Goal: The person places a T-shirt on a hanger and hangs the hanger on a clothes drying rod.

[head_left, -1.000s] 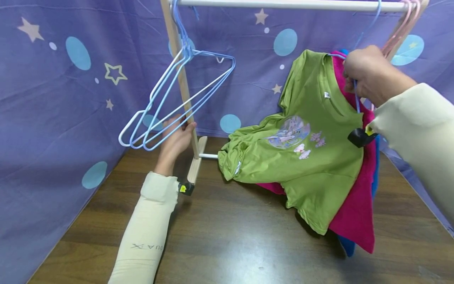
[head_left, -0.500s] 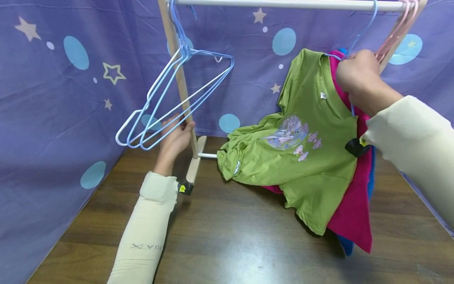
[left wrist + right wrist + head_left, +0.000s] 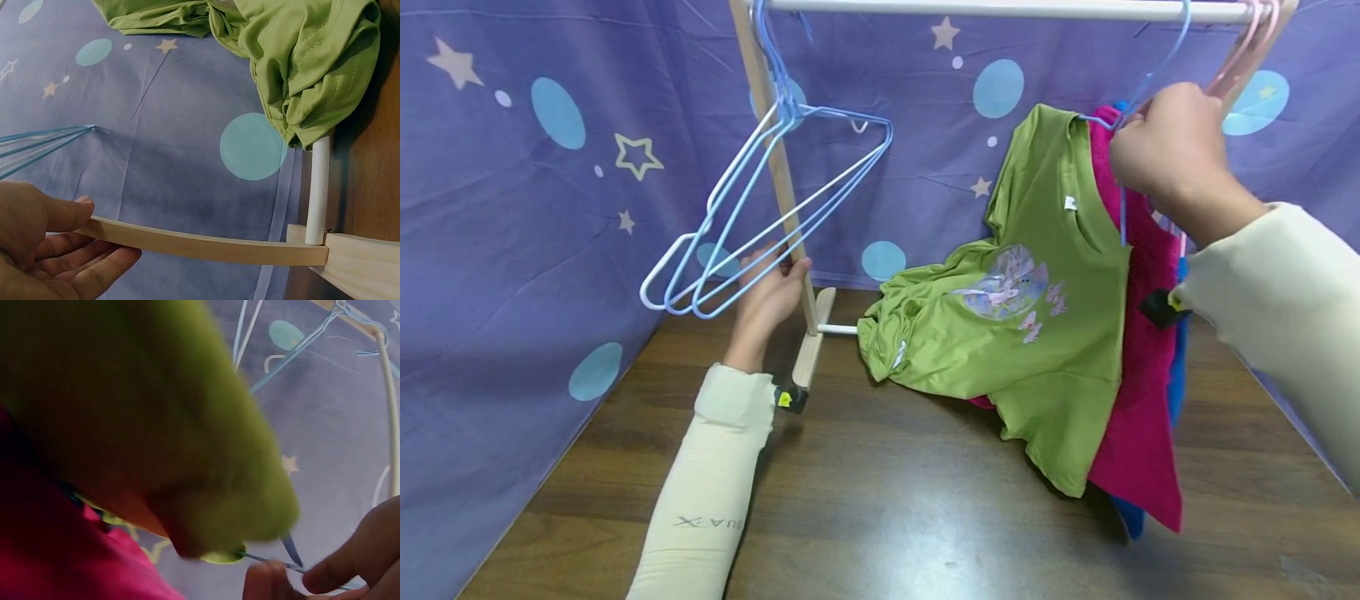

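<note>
My right hand (image 3: 1176,150) pinches the neck of a blue hanger (image 3: 1157,68), whose hook hangs over the white rail (image 3: 1000,8). In the right wrist view thumb and fingertips (image 3: 265,581) meet at the hanger's wire. A green printed T-shirt (image 3: 1060,333) hangs from it, its lower left part bunched down near the table. Behind the T-shirt hang a magenta garment (image 3: 1146,450) and a blue one (image 3: 1127,512). With thumb and fingers, my left hand (image 3: 771,287) holds the rack's left wooden post (image 3: 206,247) low down, behind the hanging hangers.
Several blue and white hangers (image 3: 730,217) hang at the rail's left end. Pink hanger hooks (image 3: 1255,37) sit at the right end. A wooden foot (image 3: 808,358) and a lower white bar (image 3: 838,330) stand on the brown table (image 3: 887,500). Purple patterned cloth (image 3: 587,292) lies behind.
The right hand has shifted slightly left with the blue hanger, its hook sliding along the rail. The T-shirt's near shoulder swings left, baring more magenta. The left hand keeps its hold.
</note>
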`<action>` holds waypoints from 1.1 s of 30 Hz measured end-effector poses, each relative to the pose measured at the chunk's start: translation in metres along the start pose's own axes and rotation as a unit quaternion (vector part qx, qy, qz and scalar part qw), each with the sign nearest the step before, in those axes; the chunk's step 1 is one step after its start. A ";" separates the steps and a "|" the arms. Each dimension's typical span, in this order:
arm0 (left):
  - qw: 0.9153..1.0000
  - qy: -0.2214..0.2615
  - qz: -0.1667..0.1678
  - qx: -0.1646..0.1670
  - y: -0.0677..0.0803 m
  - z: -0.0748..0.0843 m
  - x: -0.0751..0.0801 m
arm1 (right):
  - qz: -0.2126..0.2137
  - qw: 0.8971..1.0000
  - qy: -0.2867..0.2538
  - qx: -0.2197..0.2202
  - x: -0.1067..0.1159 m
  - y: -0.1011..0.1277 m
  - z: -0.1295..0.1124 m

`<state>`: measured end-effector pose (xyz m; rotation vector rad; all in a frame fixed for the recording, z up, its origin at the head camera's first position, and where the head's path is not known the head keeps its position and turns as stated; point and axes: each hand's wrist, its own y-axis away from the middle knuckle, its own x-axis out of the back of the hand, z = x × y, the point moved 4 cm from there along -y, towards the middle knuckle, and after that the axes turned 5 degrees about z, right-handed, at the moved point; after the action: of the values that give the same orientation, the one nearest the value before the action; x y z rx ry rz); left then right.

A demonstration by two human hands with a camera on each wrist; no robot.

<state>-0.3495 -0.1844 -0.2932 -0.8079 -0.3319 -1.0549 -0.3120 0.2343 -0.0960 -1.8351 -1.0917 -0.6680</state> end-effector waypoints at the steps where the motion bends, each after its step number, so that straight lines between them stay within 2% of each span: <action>1: 1.000 0.002 -0.001 0.000 0.000 0.000 0.000 | 0.013 1.000 0.003 0.008 0.002 0.001 -0.002; 4: 1.000 0.005 0.002 -0.008 -0.001 0.000 0.000 | 0.054 0.998 -0.003 0.026 0.009 0.005 -0.008; 9: 1.000 0.010 0.012 -0.020 -0.003 0.000 0.001 | 0.096 0.995 -0.015 0.033 0.013 0.014 -0.019; 17: 1.000 0.015 0.013 -0.019 -0.004 -0.001 0.001 | 0.120 0.990 -0.071 -0.013 0.017 0.024 -0.031; 22: 0.999 0.011 0.012 -0.028 -0.006 -0.002 0.001 | 0.141 0.984 -0.110 -0.022 0.016 0.029 -0.039; 30: 0.999 0.008 0.016 -0.036 -0.005 -0.002 0.002 | 0.169 0.981 -0.097 0.011 0.000 0.042 -0.066; 33: 0.999 0.008 0.015 -0.037 -0.005 -0.002 0.002 | 0.178 0.978 -0.100 0.036 -0.010 0.047 -0.076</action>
<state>-0.3532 -0.1884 -0.2911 -0.8678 -0.2675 -1.0499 -0.2766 0.1521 -0.0870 -1.9988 -0.8654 -0.2353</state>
